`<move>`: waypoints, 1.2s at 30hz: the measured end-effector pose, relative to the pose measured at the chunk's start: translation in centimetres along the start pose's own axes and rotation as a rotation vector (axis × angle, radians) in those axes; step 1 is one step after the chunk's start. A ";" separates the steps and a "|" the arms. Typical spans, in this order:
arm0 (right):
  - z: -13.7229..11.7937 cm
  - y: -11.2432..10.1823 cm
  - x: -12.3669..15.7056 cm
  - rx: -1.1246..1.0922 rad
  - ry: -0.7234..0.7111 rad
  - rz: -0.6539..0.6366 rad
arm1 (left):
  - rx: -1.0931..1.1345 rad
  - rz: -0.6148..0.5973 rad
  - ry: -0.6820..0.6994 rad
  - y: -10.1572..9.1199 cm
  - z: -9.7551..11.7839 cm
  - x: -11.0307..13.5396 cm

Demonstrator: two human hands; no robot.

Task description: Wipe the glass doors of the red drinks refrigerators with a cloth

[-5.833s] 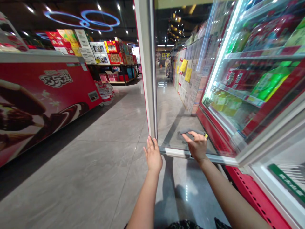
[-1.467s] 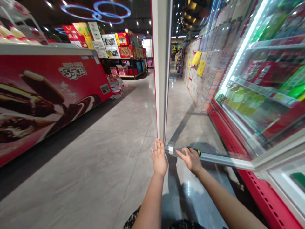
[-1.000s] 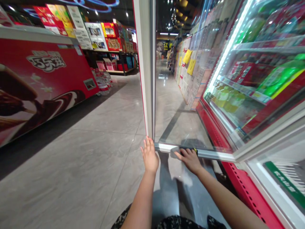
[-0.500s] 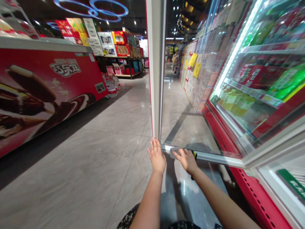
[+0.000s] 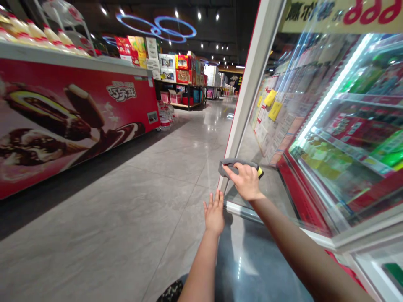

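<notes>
A glass cooler door (image 5: 252, 96) with a pale grey frame stands swung out into the aisle. My left hand (image 5: 214, 212) lies flat, fingers stretched, against the outer edge of the frame near its bottom corner. My right hand (image 5: 244, 180) presses a grey cleaning pad (image 5: 236, 163) with a yellow end against the lower glass, close to the frame's upright. The fingers of that hand curl over the pad.
A red chest freezer (image 5: 75, 121) with ice-cream pictures runs along the left. Lit cooler shelves (image 5: 352, 138) with green, yellow and red drink packs fill the right. Grey tiled floor (image 5: 126, 209) stretches ahead to stacked boxes on racks (image 5: 176, 71).
My right hand has lifted the pad from the bottom rail up onto the glass beside the upright. The view has shifted left, so the door now leans rightward. My left hand stays on the frame.
</notes>
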State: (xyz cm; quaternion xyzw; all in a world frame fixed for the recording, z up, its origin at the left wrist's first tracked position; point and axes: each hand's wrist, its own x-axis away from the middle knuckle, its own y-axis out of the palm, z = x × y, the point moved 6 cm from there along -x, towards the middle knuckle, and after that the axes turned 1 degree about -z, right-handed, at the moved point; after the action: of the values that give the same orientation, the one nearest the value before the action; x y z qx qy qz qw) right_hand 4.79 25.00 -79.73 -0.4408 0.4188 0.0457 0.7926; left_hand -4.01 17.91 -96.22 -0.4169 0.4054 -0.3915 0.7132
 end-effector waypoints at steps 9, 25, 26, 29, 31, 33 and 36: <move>0.3 1.7 0.2 0.029 -0.024 -0.134 | -0.030 0.004 -0.047 -0.4 -3.2 1.4; -6.3 12.6 10.5 -0.035 -0.044 -0.376 | -0.021 0.033 -0.155 1.1 -5.6 1.8; -6.5 12.9 10.7 -0.040 -0.050 -0.388 | -0.017 0.036 -0.153 1.0 -5.5 1.8; -6.2 12.5 10.1 -0.045 -0.071 -0.389 | -0.008 0.035 -0.143 0.4 -5.0 1.6; -5.1 11.2 8.6 -0.027 -0.070 -0.370 | -0.002 0.034 -0.130 -0.2 -4.3 1.3; -3.6 9.0 6.3 0.010 -0.049 -0.339 | 0.006 0.042 -0.115 -0.9 -3.5 1.0; -1.3 4.8 2.3 0.079 -0.030 -0.281 | 0.022 0.069 -0.064 -1.9 -1.8 0.3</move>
State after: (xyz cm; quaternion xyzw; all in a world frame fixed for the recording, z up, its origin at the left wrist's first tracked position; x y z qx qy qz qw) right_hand 3.33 26.33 -84.85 -0.4626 0.3425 -0.0756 0.8143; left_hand -5.99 16.43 -95.13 -0.4070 0.3921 -0.3573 0.7436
